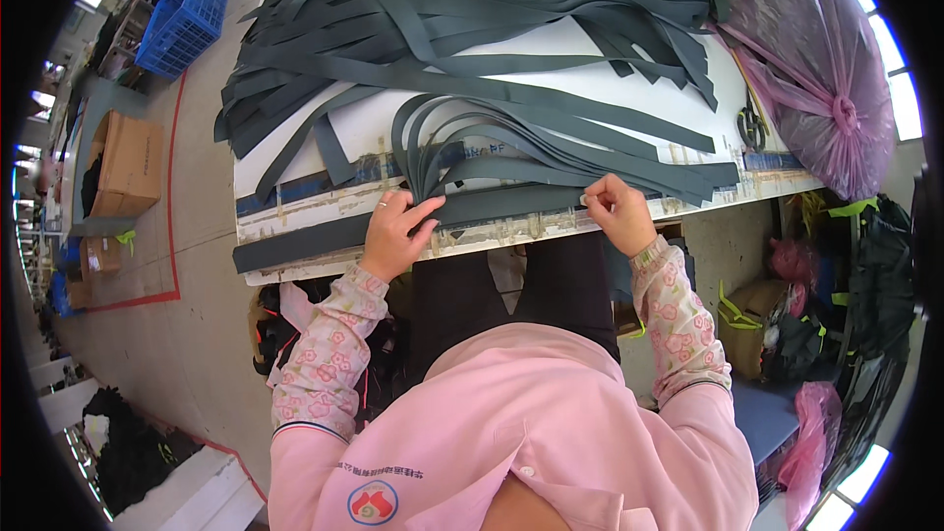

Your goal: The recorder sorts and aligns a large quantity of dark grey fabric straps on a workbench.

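One dark grey-green fabric strip (305,246) lies lengthwise along the near edge of the white table (349,205). My left hand (395,234) rests over this strip, its index finger and thumb apart. At the strip's right part, my right hand (619,211) is closed in a pinch on it; the exact grip is partly hidden by the fingers. Just beyond both hands, a looped bundle of similar strips (511,128) curves up at its left end and runs flat to the right.
A large heap of loose strips (472,10) covers the table's far side. Scissors (752,126) lie at the right, near a tied pink plastic bag (816,69). A blue crate (184,20) and a cardboard box (128,165) stand off to the left.
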Motion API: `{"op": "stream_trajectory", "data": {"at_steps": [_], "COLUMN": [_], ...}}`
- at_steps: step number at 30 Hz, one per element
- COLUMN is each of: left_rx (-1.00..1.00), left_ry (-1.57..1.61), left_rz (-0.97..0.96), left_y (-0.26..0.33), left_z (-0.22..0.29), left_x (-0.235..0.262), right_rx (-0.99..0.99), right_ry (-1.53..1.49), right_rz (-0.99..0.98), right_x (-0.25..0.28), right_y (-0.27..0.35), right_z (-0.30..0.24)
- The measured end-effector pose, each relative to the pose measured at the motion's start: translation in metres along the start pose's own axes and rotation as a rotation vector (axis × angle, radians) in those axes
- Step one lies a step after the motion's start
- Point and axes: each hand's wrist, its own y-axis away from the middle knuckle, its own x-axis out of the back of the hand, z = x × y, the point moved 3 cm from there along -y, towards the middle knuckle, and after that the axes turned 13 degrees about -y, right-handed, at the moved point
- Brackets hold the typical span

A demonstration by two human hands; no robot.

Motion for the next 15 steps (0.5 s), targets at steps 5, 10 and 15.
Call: {"op": "stream_trajectory", "data": {"at_steps": [5,10,15], "left_rx": [0.013,0.02,0.005], "left_ry": [0.001,-0.012,-0.008], "left_rz": [-0.028,-0.041,-0.031], "left_y": [-0.003,-0.003,-0.007], "left_z": [0.002,0.003,0.005], "left_x": [0.001,-0.001,-0.002], "right_rx": [0.141,0.403,0.034], "right_ry": [0.143,0.357,-0.095], "right_rz": [-0.019,0.061,0.104], "right_x": [-0.006,-0.011,0.001], "right_y": [0.002,0.007,0.003], "right_z": [-0.008,-0.011,-0.009]}}
